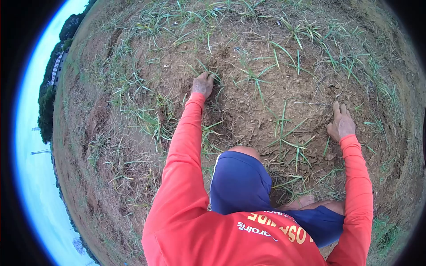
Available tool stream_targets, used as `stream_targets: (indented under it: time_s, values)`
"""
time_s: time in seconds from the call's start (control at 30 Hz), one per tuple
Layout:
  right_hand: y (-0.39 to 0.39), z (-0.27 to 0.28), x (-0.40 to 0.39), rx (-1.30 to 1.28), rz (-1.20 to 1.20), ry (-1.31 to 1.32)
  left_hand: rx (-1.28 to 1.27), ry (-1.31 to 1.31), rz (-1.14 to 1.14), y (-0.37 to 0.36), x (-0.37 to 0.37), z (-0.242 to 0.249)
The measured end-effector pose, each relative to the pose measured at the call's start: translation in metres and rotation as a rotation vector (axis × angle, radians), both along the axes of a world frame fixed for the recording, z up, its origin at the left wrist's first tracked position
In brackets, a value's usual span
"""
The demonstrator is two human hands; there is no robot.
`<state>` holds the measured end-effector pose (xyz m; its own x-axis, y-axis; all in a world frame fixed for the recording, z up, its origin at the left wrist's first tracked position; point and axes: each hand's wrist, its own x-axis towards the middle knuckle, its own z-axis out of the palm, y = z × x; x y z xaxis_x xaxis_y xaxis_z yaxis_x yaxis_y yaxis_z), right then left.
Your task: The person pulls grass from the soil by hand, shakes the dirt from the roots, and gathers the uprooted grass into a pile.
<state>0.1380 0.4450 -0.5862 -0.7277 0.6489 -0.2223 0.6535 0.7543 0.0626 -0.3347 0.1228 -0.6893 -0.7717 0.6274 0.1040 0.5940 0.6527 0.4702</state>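
Observation:
My left hand (203,84) reaches forward to a tuft of green grass (208,73) growing in bare brown soil; its fingers curl down into the base of the tuft, and whether they grip it is hard to tell. My right hand (341,124) lies flat on the dirt at the right, fingers spread, holding nothing. Both arms wear long orange sleeves. I am crouched low, with one knee in blue shorts (239,177) between the arms and a bare foot (301,202) tucked under.
Loose brown soil (248,111) with scattered grass blades covers the ground ahead. Denser dry grass (133,111) lies to the left. Trees and a building (57,71) stand at the far horizon on the left.

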Motion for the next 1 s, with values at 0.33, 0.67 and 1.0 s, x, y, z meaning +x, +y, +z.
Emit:
stream_targets:
  time_s: [0.33, 0.67, 1.0]
  values:
    - [-0.002, 0.009, -0.013, -0.029, -0.038, -0.076, 0.436, -0.489, 0.262, -0.032, -0.019, 0.103]
    - [0.001, 0.003, -0.007, 0.002, -0.002, -0.003, -0.007, -0.089, 0.215, 0.034, 0.019, 0.045]
    - [0.003, -0.004, -0.006, 0.02, -0.013, -0.008, 0.237, -0.019, -0.35, 0.088, 0.107, 0.052]
